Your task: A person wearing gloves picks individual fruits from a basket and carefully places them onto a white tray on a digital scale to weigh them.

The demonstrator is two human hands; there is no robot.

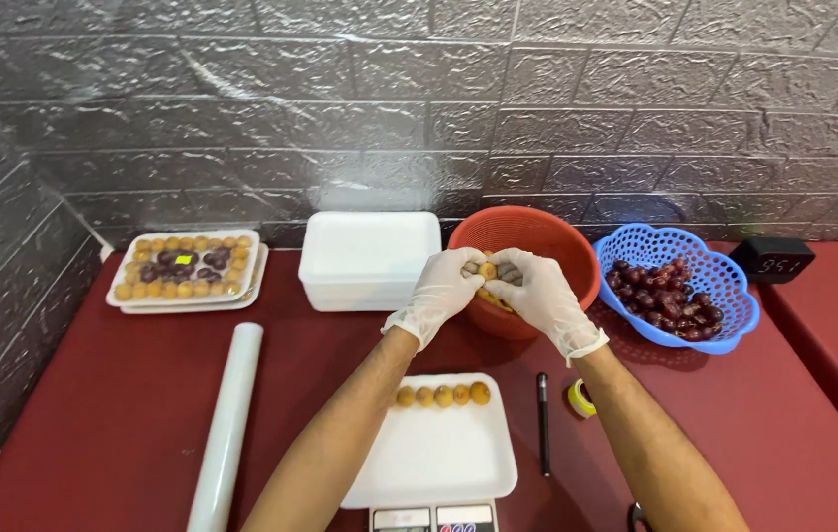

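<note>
White film roll (227, 424): one, lying lengthwise on the dark red table (94, 414) at my far left.
Filled tray (186, 268): one white tray at the back left, yellow fruits ringing a cluster of dark ones.
Stack of foam trays (370, 258): one white stack, just left of the red basket.
Tray in front of me (434, 448): one, on a scale (434, 517), with four yellow fruits (443, 396) in a row along its far edge.
My left hand (442, 292): gloved in white, fingers closed on the fruit I hold.
Fruit in hand (487, 270): one small, round, yellow-orange piece, pinched between both hands over the red basket (537, 232).
My right hand (537, 292): gloved too, fingertips gripping the same fruit.
Pen (542, 435): one, black.
Tape roll (581, 397): one, yellow-green.
Blue basket (734, 281): one, holding dark red fruits (663, 296), too many to count.
Black clock (772, 259): one, far right.
</note>
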